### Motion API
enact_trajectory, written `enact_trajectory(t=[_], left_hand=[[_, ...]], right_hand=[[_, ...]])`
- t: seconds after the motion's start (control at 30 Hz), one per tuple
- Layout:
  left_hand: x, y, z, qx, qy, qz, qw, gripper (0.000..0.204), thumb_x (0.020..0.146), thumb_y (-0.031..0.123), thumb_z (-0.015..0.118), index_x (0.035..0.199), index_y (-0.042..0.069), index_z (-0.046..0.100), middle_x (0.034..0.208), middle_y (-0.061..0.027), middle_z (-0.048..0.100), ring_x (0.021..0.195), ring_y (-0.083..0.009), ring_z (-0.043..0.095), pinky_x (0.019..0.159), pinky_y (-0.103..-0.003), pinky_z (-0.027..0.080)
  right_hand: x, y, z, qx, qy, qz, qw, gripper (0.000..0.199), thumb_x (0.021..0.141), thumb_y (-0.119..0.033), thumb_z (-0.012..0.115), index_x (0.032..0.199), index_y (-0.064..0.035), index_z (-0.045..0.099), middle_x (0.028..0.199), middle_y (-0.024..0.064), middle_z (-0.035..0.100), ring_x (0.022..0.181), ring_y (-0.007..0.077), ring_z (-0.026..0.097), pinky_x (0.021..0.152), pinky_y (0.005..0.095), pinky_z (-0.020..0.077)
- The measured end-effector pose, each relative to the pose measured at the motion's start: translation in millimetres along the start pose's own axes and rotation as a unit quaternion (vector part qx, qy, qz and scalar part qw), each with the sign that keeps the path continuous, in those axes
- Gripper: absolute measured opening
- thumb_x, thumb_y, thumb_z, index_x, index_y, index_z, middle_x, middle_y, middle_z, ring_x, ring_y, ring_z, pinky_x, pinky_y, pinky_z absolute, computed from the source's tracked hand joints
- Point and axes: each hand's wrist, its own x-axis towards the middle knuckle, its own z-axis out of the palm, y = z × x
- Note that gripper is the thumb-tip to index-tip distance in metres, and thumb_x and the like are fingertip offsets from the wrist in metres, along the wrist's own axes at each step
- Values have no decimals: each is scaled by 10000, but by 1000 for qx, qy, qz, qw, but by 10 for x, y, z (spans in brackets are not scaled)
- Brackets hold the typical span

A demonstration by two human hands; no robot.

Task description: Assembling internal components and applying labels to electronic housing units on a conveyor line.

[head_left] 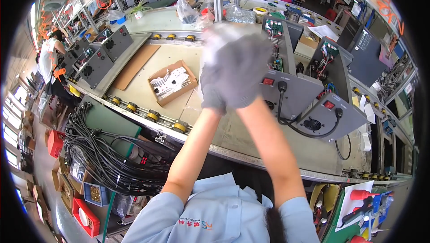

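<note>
Both gloved hands — left hand (214,79), right hand (251,70) — raised together, blurred, above the grey power unit (293,93) on the tabletop (251,142), cardboard box (172,82) left of it; grip unreadable — cannot tell whether clenched or released.

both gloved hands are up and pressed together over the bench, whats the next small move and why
Probably lower the hands to the nearest grey power unit. The left hand and right hand are raised, blurred and pressed together, seemingly holding nothing, perhaps adjusting the gloves. That unit sits just beyond them with its black cable plugged in.
</note>
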Motion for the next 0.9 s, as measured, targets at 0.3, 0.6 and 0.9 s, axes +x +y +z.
enact_trajectory(t=[0.3,0.6,0.9], left_hand=[[-719,1116,159,-163,-355,-133,911,387,883,170,607,1216,11,491,1064,-17,567,979,-79,505,875,-255,415],[-1176,903,765,-221,-536,-275,767,384,869,189,617,1208,26,538,1066,-16,570,992,-104,518,876,-279,428],[-1274,571,1037,70,-472,123,870,289,732,266,738,959,91,696,1210,-142,491,899,-258,529,756,-332,475]], right_hand=[[256,733,-1704,-4,-291,-41,956,504,694,-16,543,1179,-150,575,1166,70,560,974,282,547,865,415,417],[-47,861,-2891,-145,-396,118,899,405,705,-170,651,1105,-120,616,1017,65,610,904,249,577,762,358,406],[-448,1112,-3075,0,-450,290,845,159,740,-150,643,895,-120,662,795,84,627,755,295,600,649,370,464]])
